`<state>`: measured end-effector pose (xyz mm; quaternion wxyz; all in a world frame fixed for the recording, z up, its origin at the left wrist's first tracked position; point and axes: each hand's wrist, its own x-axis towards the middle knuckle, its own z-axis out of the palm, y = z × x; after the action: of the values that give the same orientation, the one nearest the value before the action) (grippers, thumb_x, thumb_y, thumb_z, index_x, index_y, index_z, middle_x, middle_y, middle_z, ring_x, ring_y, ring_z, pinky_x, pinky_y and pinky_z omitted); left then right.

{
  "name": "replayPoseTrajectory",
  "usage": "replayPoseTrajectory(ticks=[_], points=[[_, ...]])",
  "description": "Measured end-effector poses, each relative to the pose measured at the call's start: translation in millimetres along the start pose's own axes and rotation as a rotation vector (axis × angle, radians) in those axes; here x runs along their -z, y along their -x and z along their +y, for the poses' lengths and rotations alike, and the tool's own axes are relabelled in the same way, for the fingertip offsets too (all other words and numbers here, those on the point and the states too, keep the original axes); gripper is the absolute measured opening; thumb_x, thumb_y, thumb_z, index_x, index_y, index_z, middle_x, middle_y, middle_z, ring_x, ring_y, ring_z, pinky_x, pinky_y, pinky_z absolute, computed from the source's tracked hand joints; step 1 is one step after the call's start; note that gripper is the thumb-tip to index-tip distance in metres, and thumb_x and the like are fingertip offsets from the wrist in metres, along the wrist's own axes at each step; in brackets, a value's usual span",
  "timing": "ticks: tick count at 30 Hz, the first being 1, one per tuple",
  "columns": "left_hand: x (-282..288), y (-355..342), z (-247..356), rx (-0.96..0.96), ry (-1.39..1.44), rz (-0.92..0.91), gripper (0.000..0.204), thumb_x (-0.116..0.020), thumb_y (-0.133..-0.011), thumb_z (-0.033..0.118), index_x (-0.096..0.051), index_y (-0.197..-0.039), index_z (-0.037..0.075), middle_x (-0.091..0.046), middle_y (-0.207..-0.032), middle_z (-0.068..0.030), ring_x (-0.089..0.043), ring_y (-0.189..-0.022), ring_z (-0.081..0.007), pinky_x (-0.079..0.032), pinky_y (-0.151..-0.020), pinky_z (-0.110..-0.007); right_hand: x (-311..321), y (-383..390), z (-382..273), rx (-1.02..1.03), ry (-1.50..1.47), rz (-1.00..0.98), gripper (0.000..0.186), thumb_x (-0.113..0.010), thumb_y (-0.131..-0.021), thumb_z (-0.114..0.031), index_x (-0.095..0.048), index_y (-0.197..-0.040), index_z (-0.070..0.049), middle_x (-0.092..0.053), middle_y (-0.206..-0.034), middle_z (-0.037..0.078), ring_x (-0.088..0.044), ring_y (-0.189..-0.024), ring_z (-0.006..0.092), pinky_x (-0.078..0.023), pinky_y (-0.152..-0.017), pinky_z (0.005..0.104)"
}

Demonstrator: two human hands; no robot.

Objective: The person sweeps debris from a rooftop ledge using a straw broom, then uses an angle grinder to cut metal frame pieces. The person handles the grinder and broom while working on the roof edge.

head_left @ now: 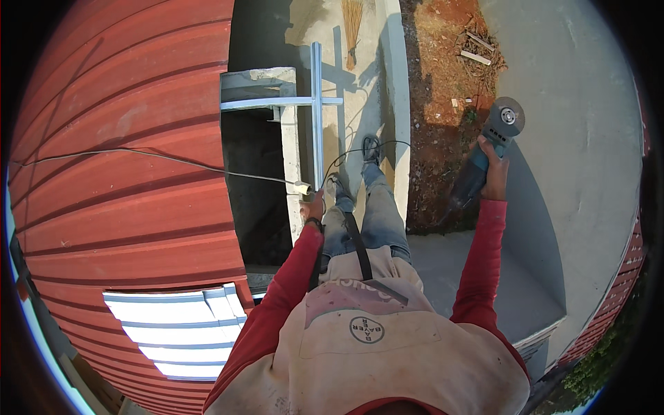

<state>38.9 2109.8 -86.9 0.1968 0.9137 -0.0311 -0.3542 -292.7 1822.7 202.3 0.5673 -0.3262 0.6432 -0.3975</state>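
My right hand (pixel 495 173) is held out to the right, wrapped round the body of a teal and dark grey angle grinder (pixel 494 131). The grinder's round disc (pixel 510 116) points away from me. Lower and to the left, my left hand (pixel 314 208) is closed at the near end of a long silvery metal profile (pixel 317 131). A shorter metal bar (pixel 270 103) crosses that profile near its far end. Beside my left fingers sits a pale cable connector (pixel 302 187); whether the hand also grips it is hidden. A black cord (pixel 353 150) loops near my feet.
Red corrugated roofing (pixel 131 187) fills the left side, with a cable (pixel 166 158) over it and a translucent panel (pixel 180 328). Next to it is a dark opening with a concrete rim (pixel 291 152). A straw broom (pixel 352 31) lies ahead; a low wall (pixel 402 104) borders reddish soil (pixel 443 111).
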Motion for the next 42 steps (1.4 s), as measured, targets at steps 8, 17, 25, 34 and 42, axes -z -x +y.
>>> replayPoseTrajectory(ticks=[8,17,25,34,42], points=[[-38,191,265,-0.438,0.011,-0.719,0.081,-0.063,-0.085,0.061,-0.050,-0.128,-0.006,-0.063,-0.112,-0.0190,-0.063,-0.104,-0.0244,-0.049,-0.091,-0.035,-92,-60,120,0.004,0.139,0.125,0.055,-0.077,-0.078,-0.027,-0.049,-0.113,0.005,-0.061,-0.099,0.014,-0.064,-0.074,0.0174,-0.051,-0.065,0.0305],[-39,135,291,0.094,0.653,-1.056,0.064,-0.052,-0.087,0.068,-0.060,-0.092,0.005,-0.062,-0.069,-0.0055,-0.061,-0.050,-0.0163,-0.045,-0.038,-0.028,-157,-97,110,-0.313,0.103,-0.296,0.082,-0.030,-0.094,-0.070,-0.063,-0.094,0.005,-0.065,-0.080,0.013,-0.066,-0.077,0.0217,-0.050,-0.073,0.0354],[-78,61,249,0.098,0.426,-0.793,0.074,-0.044,-0.088,0.072,-0.066,-0.091,0.001,-0.062,-0.066,-0.0104,-0.062,-0.051,-0.0191,-0.047,-0.044,-0.028,-179,-114,189,-0.489,-0.110,-0.280,0.070,-0.038,-0.096,-0.064,-0.058,-0.121,-0.002,-0.063,-0.107,0.008,-0.059,-0.094,0.0195,-0.046,-0.086,0.0333],[-118,-23,223,0.116,0.215,-0.674,0.076,-0.056,-0.084,0.068,-0.068,-0.079,-0.006,-0.063,-0.067,-0.0093,-0.062,-0.059,-0.0176,-0.048,-0.052,-0.032,-221,-142,256,-0.646,-0.385,-0.209,0.068,-0.053,-0.087,-0.068,-0.057,-0.120,-0.009,-0.061,-0.102,0.003,-0.059,-0.090,0.0147,-0.049,-0.080,0.0337],[-181,-48,238,0.147,-0.031,-0.500,0.081,-0.053,-0.083,0.072,-0.069,-0.081,-0.007,-0.063,-0.066,-0.0172,-0.065,-0.062,-0.0246,-0.049,-0.054,-0.037,-213,-215,361,-0.802,-0.335,-0.082,0.087,-0.049,-0.085,-0.073,-0.046,-0.137,-0.003,-0.061,-0.111,0.010,-0.059,-0.097,0.0194,-0.046,-0.087,0.0343]])
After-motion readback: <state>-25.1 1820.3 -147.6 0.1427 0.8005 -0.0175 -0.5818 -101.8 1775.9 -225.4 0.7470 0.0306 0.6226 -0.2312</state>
